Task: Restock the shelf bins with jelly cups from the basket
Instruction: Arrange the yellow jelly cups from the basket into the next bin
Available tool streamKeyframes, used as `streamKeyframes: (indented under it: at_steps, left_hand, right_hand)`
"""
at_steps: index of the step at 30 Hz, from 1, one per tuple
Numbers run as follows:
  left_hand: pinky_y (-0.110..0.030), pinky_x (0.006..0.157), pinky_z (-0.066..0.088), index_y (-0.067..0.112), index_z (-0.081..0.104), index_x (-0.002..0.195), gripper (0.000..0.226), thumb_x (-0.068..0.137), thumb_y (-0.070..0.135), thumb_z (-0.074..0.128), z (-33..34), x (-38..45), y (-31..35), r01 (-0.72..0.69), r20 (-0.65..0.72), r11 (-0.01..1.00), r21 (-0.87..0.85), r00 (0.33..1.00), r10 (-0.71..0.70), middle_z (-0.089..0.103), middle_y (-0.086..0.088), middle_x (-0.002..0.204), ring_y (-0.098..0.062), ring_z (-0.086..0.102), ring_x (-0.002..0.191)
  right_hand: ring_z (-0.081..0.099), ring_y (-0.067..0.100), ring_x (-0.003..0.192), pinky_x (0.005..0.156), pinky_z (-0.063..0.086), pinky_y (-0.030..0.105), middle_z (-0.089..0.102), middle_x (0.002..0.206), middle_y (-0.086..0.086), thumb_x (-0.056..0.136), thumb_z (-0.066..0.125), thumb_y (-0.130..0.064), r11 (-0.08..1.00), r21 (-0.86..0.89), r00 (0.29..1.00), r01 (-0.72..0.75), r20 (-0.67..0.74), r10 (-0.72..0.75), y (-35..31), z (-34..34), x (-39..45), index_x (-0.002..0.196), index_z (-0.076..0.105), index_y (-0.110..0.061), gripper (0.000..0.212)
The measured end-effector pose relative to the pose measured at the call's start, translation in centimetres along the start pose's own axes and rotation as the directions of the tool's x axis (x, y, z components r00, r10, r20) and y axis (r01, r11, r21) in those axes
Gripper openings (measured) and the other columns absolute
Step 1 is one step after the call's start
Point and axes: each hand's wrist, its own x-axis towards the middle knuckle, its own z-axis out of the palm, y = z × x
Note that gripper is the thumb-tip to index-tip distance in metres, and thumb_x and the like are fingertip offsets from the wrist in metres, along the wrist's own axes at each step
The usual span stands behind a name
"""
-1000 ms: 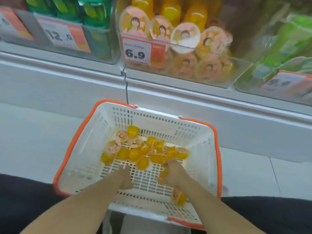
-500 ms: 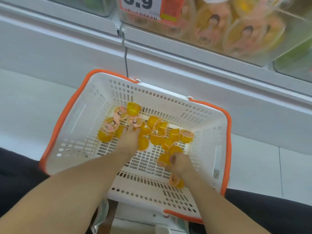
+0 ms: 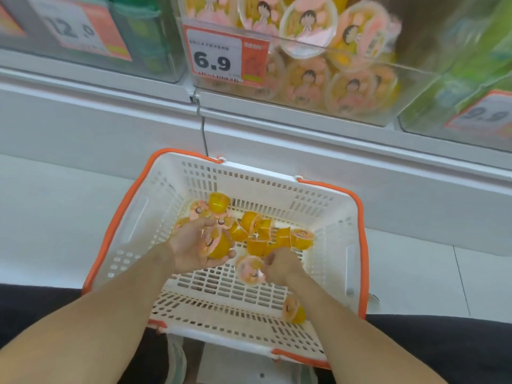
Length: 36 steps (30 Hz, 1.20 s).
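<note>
— Where are the jelly cups?

— Most lie tumbled on the floor of the white basket [image 3: 327, 212], toward its far wall, tipped every which way. One lone cup [image 3: 294, 310] lies on its side near the basket's near wall.

— And the hands?

— The left hand [image 3: 194, 249], palm up over the basket, cradles a yellow cup [image 3: 217, 243] lying sideways, lid facing left. The right hand [image 3: 281, 266] pinches another cup [image 3: 250, 270], its pink lid turned up toward the camera.

— The shelf?

— Beyond the basket, a clear bin [image 3: 360, 112] with a 6.9 tag [image 3: 219, 58] holds more.
</note>
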Motion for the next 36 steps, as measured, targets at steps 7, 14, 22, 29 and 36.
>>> streamKeyframes:
  at_steps: [7, 14, 22, 29, 36]
  left_hand:
    - [-0.033, 0.065, 0.056, 0.000, 0.063, 0.102, 0.060, 0.101, 0.054, 0.040, 8.4, -9.3, 10.3, 0.057, 0.009, 0.541, 0.839, 0.993, -0.119, 0.065, -0.019, 0.098, -0.030, 0.067, 0.076]
    - [-0.036, 0.058, 0.056, 0.020, 0.044, 0.136, 0.076, 0.083, 0.074, 0.051, 17.6, -16.8, 14.2, -0.202, 0.196, 0.277, 0.939, 0.979, 0.049, 0.073, -0.017, 0.091, -0.030, 0.068, 0.069]
    - [-0.034, 0.053, 0.049, 0.009, 0.057, 0.111, 0.036, 0.093, 0.039, 0.059, 20.2, -17.0, 10.2, -0.484, 0.414, 0.608, 0.629, 0.871, 0.264, 0.068, -0.023, 0.087, -0.033, 0.063, 0.065]
    - [-0.036, 0.057, 0.053, 0.012, 0.057, 0.125, 0.044, 0.089, 0.037, 0.061, 22.1, -16.7, 10.4, -0.720, 0.404, 0.661, 0.213, 0.681, 0.611, 0.067, -0.024, 0.089, -0.035, 0.064, 0.070]
    - [-0.032, 0.048, 0.052, 0.015, 0.065, 0.106, 0.031, 0.099, 0.043, 0.052, 22.8, -16.9, 10.5, -0.799, 0.305, 0.512, 0.316, 0.597, 0.742, 0.070, -0.027, 0.081, -0.038, 0.065, 0.062]
  right_hand:
    - [0.071, 0.015, 0.059, 0.065, 0.060, 0.034, 0.071, 0.063, 0.008, 0.097, 0.060, -0.004, 0.900, 0.423, 0.994, 0.107, -0.066, -0.087, -5.5, -18.3, -7.5, 0.091, 0.058, -0.012, 0.010]
    - [0.068, 0.017, 0.064, 0.059, 0.053, 0.025, 0.070, 0.070, 0.009, 0.096, 0.059, -0.002, 0.856, 0.285, 0.902, 0.432, -0.107, -0.419, -9.1, -28.7, -17.9, 0.096, 0.057, -0.009, 0.007]
    - [0.060, 0.016, 0.069, 0.059, 0.050, 0.025, 0.069, 0.080, 0.003, 0.101, 0.051, -0.006, 0.576, 0.576, 0.813, 0.581, -0.380, -0.440, -9.7, -26.4, -18.1, 0.094, 0.067, -0.007, 0.018]
    - [0.066, 0.025, 0.097, 0.090, 0.048, 0.043, 0.071, 0.113, 0.015, 0.099, 0.057, -0.024, 0.432, 0.749, 0.842, 0.503, -0.312, -0.440, -8.0, -27.9, -18.0, 0.122, 0.067, -0.011, 0.028]
    - [0.055, 0.029, 0.087, 0.080, 0.052, 0.044, 0.058, 0.117, 0.017, 0.102, 0.046, -0.029, 0.210, 0.893, 0.736, 0.397, -0.173, -0.655, -9.0, -27.0, -17.1, 0.142, 0.050, -0.011, 0.044]
